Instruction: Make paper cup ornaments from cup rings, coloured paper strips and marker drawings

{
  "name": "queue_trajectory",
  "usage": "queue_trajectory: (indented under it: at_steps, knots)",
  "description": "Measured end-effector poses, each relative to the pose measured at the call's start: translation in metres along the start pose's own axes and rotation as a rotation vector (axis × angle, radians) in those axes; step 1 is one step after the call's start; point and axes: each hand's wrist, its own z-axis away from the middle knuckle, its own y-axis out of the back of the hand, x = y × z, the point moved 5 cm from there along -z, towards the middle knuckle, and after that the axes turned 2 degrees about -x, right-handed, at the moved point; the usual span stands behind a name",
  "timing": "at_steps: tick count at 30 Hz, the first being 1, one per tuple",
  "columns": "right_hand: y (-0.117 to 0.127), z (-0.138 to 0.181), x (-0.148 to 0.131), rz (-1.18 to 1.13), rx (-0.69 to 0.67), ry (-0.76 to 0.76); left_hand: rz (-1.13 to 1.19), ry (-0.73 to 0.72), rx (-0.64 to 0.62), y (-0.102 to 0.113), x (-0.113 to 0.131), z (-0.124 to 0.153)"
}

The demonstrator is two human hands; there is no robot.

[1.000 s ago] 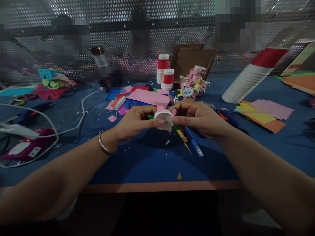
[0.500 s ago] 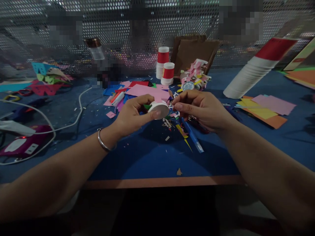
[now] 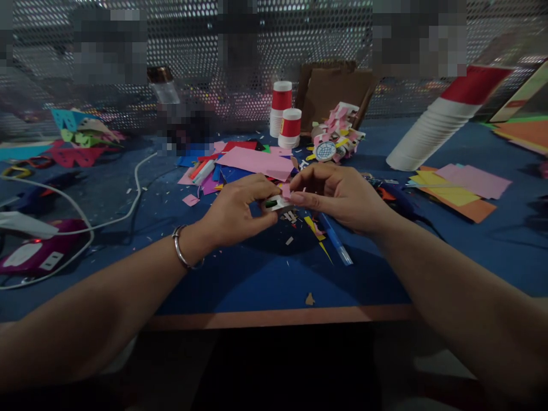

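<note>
My left hand (image 3: 240, 208) is closed around a small white paper cup (image 3: 277, 202) held just above the blue table (image 3: 240, 274). Most of the cup is hidden by my fingers. My right hand (image 3: 338, 194) pinches a small pink paper scrap (image 3: 286, 190) against the cup's edge. Both hands meet at the table's middle, over paper trimmings and a blue pen (image 3: 336, 240). A silver bangle (image 3: 182, 251) circles my left wrist.
Coloured paper sheets (image 3: 257, 162) lie behind my hands, more paper sheets (image 3: 462, 194) at the right. Two red-and-white cups (image 3: 286, 120), a decorated paper craft (image 3: 336, 140) and a leaning cup stack (image 3: 445, 120) stand further back. A glue gun (image 3: 38, 254) with white cable (image 3: 128, 211) lies left. A perforated metal screen closes the back.
The cup has turned in my left hand and is now mostly covered by my fingers. My right hand, apart half a second ago, has come back to the cup's edge.
</note>
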Motion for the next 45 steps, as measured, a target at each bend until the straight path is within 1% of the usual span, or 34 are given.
queue_trajectory:
  at_steps: [6,9,11,14,16,17,19,23,25,32,36,38,42,45]
  knots:
    - [-0.005,-0.002,0.006,-0.006,-0.068,-0.050,-0.192,-0.137,-0.025,-0.003,0.009,0.004]
    - [-0.005,-0.001,0.004,-0.042,-0.063,-0.055,-0.187,-0.160,-0.022,-0.002,0.011,0.005]
    - [-0.001,-0.001,0.001,-0.060,0.000,-0.034,-0.105,-0.111,0.004,-0.001,0.007,0.003]
    - [0.010,0.000,-0.001,-0.117,0.146,-0.006,0.115,0.060,0.042,-0.002,-0.005,0.000]
    - [0.015,0.000,0.001,-0.151,0.210,-0.012,0.306,0.169,0.052,-0.004,-0.012,-0.002]
    - [0.016,-0.001,0.002,-0.154,0.218,-0.023,0.401,0.207,0.061,-0.005,-0.015,-0.003]
    - [0.015,-0.002,0.005,-0.141,0.194,-0.042,0.566,0.265,0.097,-0.006,-0.018,-0.003]
    - [0.007,-0.004,0.006,-0.113,0.078,-0.040,0.761,0.365,0.187,-0.009,-0.021,0.000]
    - [0.004,-0.004,0.005,-0.102,0.048,-0.026,0.820,0.403,0.212,-0.011,-0.021,0.001]
    - [0.002,-0.003,0.004,-0.053,0.031,-0.038,0.971,0.506,0.235,-0.019,-0.022,0.003]
    - [0.004,-0.003,0.003,0.037,0.038,-0.016,0.969,0.566,0.184,-0.024,-0.024,0.004]
    - [0.006,-0.003,0.003,0.072,0.042,-0.009,0.979,0.571,0.149,-0.024,-0.024,0.004]
    - [0.006,-0.003,0.004,0.053,-0.006,-0.017,0.990,0.546,0.118,-0.020,-0.026,0.002]
    - [0.006,-0.003,0.006,0.054,-0.020,-0.025,0.958,0.570,0.101,-0.019,-0.029,0.004]
